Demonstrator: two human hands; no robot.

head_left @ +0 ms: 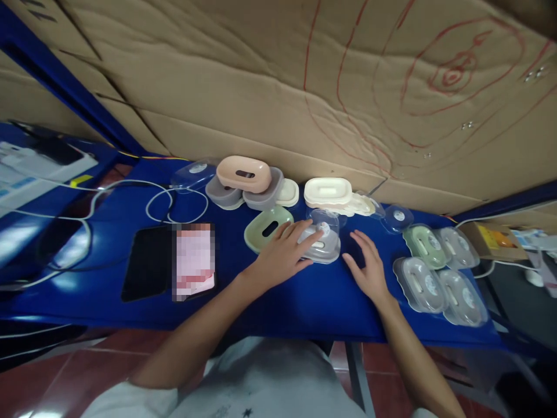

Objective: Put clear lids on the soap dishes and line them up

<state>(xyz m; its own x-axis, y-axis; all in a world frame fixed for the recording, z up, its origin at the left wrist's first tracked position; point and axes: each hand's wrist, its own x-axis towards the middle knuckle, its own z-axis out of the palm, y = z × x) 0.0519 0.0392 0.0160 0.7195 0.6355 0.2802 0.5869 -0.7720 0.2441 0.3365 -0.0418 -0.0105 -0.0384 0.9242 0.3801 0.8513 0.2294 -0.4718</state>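
Note:
A grey soap dish with a clear lid (327,248) sits at the middle of the blue table, a round label on its cover. My left hand (282,255) reaches over its left side, fingers spread; whether they press on the lid I cannot tell. Partly under that hand is a green soap dish (255,231) with a dark oval slot. Right of the lidded dish, my right hand (368,270) hovers with fingers apart and nothing in it. Behind the lidded dish another clear lid (324,217) shows in part.
Peach (230,168) and grey (264,196) dishes are stacked at the back, beside cream ones (327,188). Several lidded dishes (420,284) stand at the right. A phone (194,261), a black pad (147,264) and a white cable (150,209) lie left. Cardboard (226,75) walls the back.

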